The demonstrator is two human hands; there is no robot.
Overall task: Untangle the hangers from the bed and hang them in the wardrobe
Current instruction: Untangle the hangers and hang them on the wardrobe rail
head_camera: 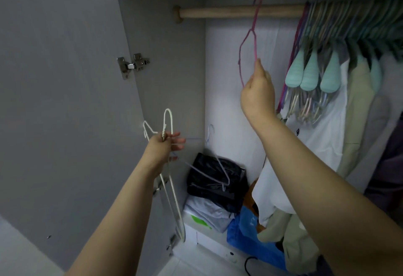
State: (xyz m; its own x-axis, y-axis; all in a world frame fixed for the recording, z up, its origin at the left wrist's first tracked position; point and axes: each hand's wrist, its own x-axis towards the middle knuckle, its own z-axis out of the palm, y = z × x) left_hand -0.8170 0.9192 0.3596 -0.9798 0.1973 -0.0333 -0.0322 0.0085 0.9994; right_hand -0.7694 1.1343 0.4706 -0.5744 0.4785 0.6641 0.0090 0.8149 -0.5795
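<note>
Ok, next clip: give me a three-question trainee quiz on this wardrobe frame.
1. True or false: the pink hanger has its hook over the rod.
2. Which hand grips the white hangers? A) left hand B) right hand
3. Fill in: on the rod, the stretch left of the pink hanger is ____.

Key:
1. True; the right hand pinches its lower part.
2. A
3. Bare; the other hung hangers crowd to the right.

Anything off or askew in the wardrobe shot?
Mostly the floor: a black bag slumps on folded items, and a blue bag lies crumpled beside it. The pink hanger tilts across the rod, its hook above it.
</note>
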